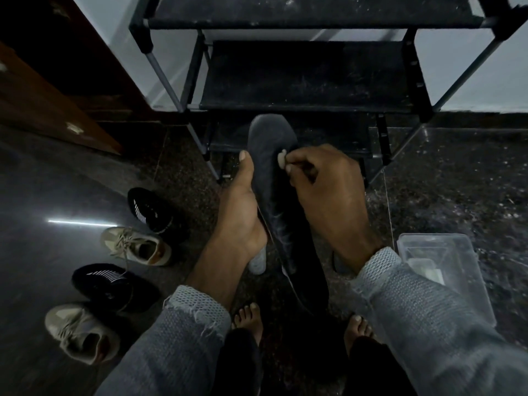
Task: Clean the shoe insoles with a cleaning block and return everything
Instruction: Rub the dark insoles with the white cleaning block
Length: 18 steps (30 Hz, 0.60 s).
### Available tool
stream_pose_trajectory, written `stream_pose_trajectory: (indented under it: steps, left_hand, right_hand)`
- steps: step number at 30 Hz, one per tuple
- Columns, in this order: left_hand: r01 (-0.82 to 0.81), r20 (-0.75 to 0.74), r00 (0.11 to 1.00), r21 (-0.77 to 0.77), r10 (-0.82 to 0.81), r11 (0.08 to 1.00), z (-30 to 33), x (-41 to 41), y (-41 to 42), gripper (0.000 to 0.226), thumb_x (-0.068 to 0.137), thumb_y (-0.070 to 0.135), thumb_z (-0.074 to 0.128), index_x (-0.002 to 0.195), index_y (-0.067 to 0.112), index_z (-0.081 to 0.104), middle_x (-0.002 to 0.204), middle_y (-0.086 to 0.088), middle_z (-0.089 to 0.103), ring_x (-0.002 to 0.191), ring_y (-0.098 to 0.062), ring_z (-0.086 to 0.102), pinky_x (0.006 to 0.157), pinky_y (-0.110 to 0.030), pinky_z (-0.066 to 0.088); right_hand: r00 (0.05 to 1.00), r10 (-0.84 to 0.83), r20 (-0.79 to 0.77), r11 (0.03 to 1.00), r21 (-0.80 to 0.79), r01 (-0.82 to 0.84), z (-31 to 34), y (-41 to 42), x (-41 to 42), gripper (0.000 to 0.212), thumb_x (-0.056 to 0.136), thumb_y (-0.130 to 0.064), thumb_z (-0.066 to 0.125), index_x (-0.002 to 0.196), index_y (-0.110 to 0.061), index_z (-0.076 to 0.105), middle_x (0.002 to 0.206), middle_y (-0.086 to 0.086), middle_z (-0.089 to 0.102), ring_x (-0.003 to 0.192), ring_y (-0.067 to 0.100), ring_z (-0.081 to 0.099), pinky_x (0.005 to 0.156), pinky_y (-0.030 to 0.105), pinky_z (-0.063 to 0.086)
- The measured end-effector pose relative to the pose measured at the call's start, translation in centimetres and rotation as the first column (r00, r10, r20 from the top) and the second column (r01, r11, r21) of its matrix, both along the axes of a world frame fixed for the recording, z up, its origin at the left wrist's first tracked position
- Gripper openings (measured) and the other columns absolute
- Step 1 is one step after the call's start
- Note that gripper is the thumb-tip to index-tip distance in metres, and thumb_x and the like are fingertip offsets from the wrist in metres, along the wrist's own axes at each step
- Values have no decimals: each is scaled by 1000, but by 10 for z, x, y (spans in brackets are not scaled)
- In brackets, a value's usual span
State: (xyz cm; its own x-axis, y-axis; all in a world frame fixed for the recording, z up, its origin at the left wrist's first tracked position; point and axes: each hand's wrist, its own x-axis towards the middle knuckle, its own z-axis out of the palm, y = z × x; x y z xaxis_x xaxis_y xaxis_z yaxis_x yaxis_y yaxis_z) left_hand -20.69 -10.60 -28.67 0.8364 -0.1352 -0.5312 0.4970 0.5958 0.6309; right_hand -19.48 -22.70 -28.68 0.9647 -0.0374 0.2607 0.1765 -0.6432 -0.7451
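A dark grey insole (270, 144) is held up lengthwise in front of me, toe end pointing away. My left hand (241, 207) grips it along its left edge, thumb stretched up the side. My right hand (323, 190) pinches a small pale cleaning block (281, 160) between fingertips and presses it on the insole's upper right part. A second dark insole (311, 278) lies below on the floor, partly hidden by my arms. Something pale (258, 261) shows under my left palm; I cannot tell what it is.
Two black shoes (148, 208) (110, 284) and two beige sneakers (140, 247) (77, 332) stand on the floor at left. A clear plastic box (445, 270) sits at right. A black shoe rack (308, 75) stands ahead, a wooden door (51, 90) at far left. My bare feet (248, 312) are below.
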Motion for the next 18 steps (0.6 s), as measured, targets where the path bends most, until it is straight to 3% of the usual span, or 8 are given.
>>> stream_pose_trajectory:
  steps: [3, 7, 11, 15, 18]
  left_hand:
    - [23, 5, 1000, 5, -23, 1000, 0, -1, -2, 58, 99, 55, 33, 123, 11, 62, 119, -12, 68, 108, -25, 66, 87, -38, 52]
    - [71, 36, 997, 49, -73, 996, 0, -3, -4, 57, 100, 53, 34, 127, 11, 61, 121, -12, 67, 110, -26, 65, 91, -39, 50]
    - [85, 54, 995, 58, -88, 995, 1, -4, -5, 54, 100, 51, 33, 124, 12, 61, 124, -11, 66, 114, -24, 63, 96, -38, 49]
    - [117, 74, 989, 91, -124, 989, 1, -5, -6, 54, 100, 51, 31, 126, 14, 60, 126, -10, 65, 117, -23, 61, 100, -37, 47]
    - [94, 38, 994, 129, -100, 987, -3, -3, -2, 58, 99, 55, 34, 131, 13, 57, 128, -12, 64, 118, -26, 61, 101, -41, 47]
  right_hand:
    - [999, -28, -22, 986, 164, 31, 6, 1, -1, 11, 89, -15, 67, 98, -18, 73, 91, -5, 67, 78, 8, 66, 74, 34, 56]
    - [997, -70, 19, 977, 204, 65, 12, -2, 1, 11, 88, -12, 68, 97, -15, 74, 91, -5, 67, 80, 3, 64, 75, 15, 52]
    - [994, -61, 96, 988, 150, 46, 13, 0, 1, 13, 88, -8, 68, 99, -10, 74, 97, -1, 67, 86, 6, 64, 77, 17, 53]
    - [989, -62, 137, 997, 62, 54, 13, -3, 3, 15, 90, -8, 65, 102, -8, 74, 98, 2, 65, 85, 7, 62, 75, 11, 49]
    - [994, -30, 106, 999, -28, 33, 10, 1, -2, 15, 92, -13, 63, 102, -11, 74, 97, 3, 64, 82, 11, 62, 72, 21, 53]
